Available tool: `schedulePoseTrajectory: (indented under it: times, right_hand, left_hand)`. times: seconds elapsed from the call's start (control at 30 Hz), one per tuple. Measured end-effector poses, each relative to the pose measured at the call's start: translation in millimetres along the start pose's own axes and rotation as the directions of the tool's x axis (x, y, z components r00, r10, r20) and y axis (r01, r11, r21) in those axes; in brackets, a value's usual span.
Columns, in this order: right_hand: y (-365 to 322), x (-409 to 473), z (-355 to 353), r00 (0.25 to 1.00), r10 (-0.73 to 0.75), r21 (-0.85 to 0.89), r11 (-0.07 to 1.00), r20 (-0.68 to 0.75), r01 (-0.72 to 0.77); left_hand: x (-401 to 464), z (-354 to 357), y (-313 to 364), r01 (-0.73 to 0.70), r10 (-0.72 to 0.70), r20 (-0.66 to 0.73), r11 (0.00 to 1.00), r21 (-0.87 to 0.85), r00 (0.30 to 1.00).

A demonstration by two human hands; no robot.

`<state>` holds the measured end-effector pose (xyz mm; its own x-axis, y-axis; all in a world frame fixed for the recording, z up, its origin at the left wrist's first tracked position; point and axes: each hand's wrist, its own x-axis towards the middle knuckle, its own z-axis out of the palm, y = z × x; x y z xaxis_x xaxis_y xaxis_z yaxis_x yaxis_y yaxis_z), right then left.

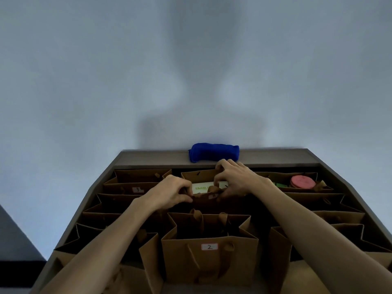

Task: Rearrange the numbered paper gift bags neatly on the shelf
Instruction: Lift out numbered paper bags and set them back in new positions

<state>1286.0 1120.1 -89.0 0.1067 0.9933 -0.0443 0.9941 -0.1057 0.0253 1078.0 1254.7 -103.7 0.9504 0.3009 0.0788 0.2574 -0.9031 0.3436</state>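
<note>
Several brown paper gift bags stand open in rows on a shelf [148, 154]. The bag labelled 2 [210, 259] stands nearest in the middle. The bag labelled 3 [131, 188] is at the back left. My left hand [169, 193] pinches the left end of the front rim of the back-middle bag [200, 175]. My right hand [235, 181] grips that bag's rim and handle on the right. Inside it lies a white pack with green lettering [203, 186].
A blue rolled cloth [214, 152] lies on the shelf's back ledge by the wall. The back-right bag holds a pink round tin [302, 181] and something green. More bags [335, 215] fill both sides. A dark object [12, 240] stands lower left.
</note>
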Motion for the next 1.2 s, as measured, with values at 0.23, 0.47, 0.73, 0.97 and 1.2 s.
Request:
schedulePoseTrajectory:
  times: [0.23,0.47,0.73,0.97,1.2]
  right_hand:
    - [5,4,6,0.999,-0.040,0.000,0.999,-0.008,0.040]
    - [-2,22,2,0.975,-0.031,0.058,0.998,0.220,0.018]
    - [-19,36,5,0.955,-0.012,-0.045,0.999,0.297,0.027]
    - [-13,32,8,0.979,-0.036,0.022,0.999,0.200,0.032]
    - [-7,22,4,0.988,-0.028,0.068,0.998,0.149,0.018]
  left_hand:
    - [-4,-12,-17,0.007,-0.005,0.067,1.000,-0.027,0.998]
    - [1,1,-16,0.020,-0.016,-0.111,0.999,0.035,0.994]
    - [2,1,-12,0.029,-0.025,-0.122,0.999,0.028,0.992]
    - [-2,-2,-8,0.028,-0.022,-0.150,0.999,0.035,0.988]
    - [-6,-7,-2,0.069,-0.124,-0.365,0.985,-0.160,0.923]
